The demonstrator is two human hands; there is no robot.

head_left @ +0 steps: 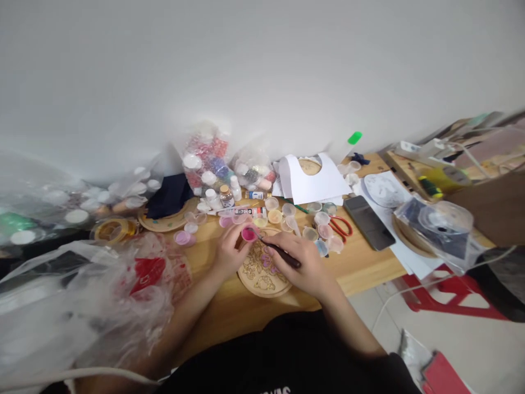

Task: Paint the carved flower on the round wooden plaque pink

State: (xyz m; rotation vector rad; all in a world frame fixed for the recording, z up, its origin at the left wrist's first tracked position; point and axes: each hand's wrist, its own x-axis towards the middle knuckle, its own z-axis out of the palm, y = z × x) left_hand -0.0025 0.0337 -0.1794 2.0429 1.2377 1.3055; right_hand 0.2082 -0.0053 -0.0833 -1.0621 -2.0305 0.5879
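Note:
My left hand is closed around a small clear cup of bright pink material, held tilted above the wooden table. In my right hand is a dark-handled tool with a thin metal tip that reaches to the rim of the pink cup; the exact shape of the tip is too small to make out. Below both hands lies a round wooden board with gold wire outlines of flowers, some filled with purple. My right hand covers part of its right side.
Small cups of pale colours surround an adhesive tube behind the board. Orange-handled scissors and a black phone lie to the right. Plastic bags crowd the left. Bags of coloured bottles stand against the wall.

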